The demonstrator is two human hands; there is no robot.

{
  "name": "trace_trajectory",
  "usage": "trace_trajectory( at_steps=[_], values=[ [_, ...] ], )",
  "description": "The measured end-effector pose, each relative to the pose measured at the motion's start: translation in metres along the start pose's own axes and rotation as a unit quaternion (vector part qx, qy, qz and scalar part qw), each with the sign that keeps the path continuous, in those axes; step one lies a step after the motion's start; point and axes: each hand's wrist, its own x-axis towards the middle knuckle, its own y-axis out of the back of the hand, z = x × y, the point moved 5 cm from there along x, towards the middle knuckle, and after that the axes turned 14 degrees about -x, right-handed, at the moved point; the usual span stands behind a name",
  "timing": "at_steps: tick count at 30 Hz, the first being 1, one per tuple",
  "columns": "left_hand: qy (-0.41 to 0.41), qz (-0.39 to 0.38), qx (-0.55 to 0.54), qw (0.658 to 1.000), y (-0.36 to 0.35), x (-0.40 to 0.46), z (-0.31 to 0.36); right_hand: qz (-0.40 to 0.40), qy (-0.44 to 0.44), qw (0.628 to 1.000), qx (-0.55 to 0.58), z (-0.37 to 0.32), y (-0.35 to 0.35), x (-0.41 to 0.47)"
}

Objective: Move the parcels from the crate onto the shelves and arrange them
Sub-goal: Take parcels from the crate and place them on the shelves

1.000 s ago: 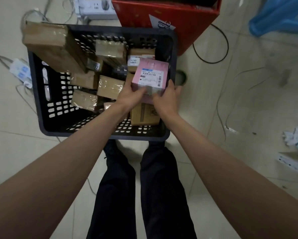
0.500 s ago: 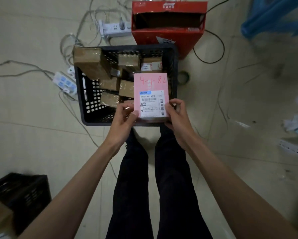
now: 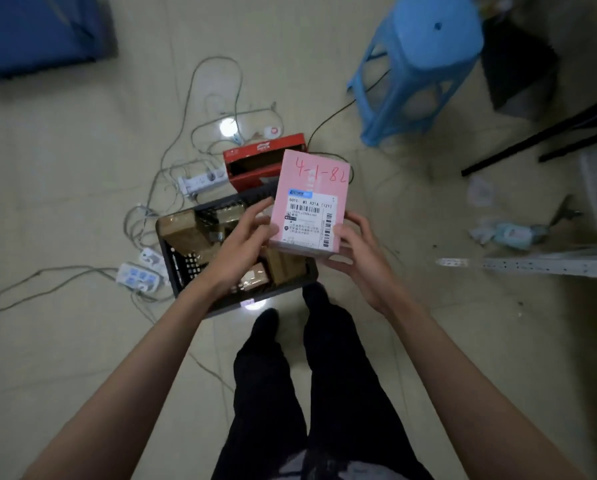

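Pale tiled floor [image 3: 65,341] all round. A blue plastic stool [image 3: 425,60] stands beyond the grip, rightward. Cables [image 3: 172,161] trail leftward.

Pale tiled floor [image 3: 65,341] all round. A light blue plastic stool [image 3: 418,64] stands upper right, a red cardboard box [image 3: 252,168] lies open near the middle, and white power strips [image 3: 200,181] with grey cables [image 3: 200,109] trail across the left. Crumpled wrappers [image 3: 508,232] sit right, something dark blue [image 3: 37,32] fills the top-left corner.

The pink parcel [image 3: 309,202] is smooth matt cardboard with a white paper label. The crate [image 3: 186,268] is black perforated plastic, its parcels [image 3: 181,232] glossy with tape. The floor tiles [image 3: 65,341] shine.
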Motion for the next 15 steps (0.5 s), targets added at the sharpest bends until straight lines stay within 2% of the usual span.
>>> trace_trajectory(
  at_steps=[4,8,12,15],
  values=[
    [-0.019,-0.074,0.046,0.996,-0.021,-0.028,0.028,0.076,0.020,0.996,0.031,-0.003,0.000,-0.051],
    [-0.036,-0.135,0.089,0.986,-0.035,-0.068,0.042,0.119,0.045,0.988,0.088,0.008,-0.005,-0.115],
    [-0.071,-0.213,0.128,0.966,-0.069,-0.116,0.064,0.182,0.085,0.973,0.117,0.022,-0.002,-0.191],
    [-0.090,-0.282,0.153,0.943,-0.110,-0.155,0.073,0.255,0.111,0.946,0.166,0.035,0.010,-0.251]
  ],
)
